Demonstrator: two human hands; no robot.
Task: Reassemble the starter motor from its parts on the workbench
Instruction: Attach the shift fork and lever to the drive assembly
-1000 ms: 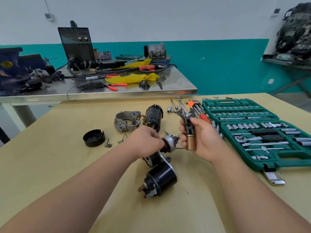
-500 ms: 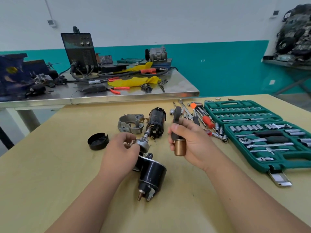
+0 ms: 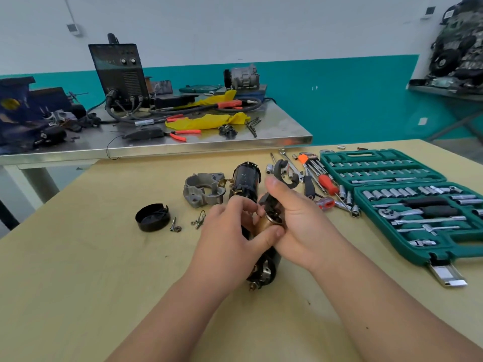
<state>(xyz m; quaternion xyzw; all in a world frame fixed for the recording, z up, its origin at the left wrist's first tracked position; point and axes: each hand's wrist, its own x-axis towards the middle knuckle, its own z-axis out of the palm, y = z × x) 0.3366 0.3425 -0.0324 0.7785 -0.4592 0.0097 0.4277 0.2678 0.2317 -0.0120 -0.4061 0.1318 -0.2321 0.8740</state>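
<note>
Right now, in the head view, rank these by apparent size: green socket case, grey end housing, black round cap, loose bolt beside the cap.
1. green socket case
2. grey end housing
3. black round cap, only slightly smaller; it lies nearer the camera, so their true order is unsure
4. loose bolt

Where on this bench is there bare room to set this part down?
Bare: the bench left of the black cap, and its near edge below the black cylinder. Crowded: right side with socket set and loose tools; mid-bench, the housing and screws.
</note>
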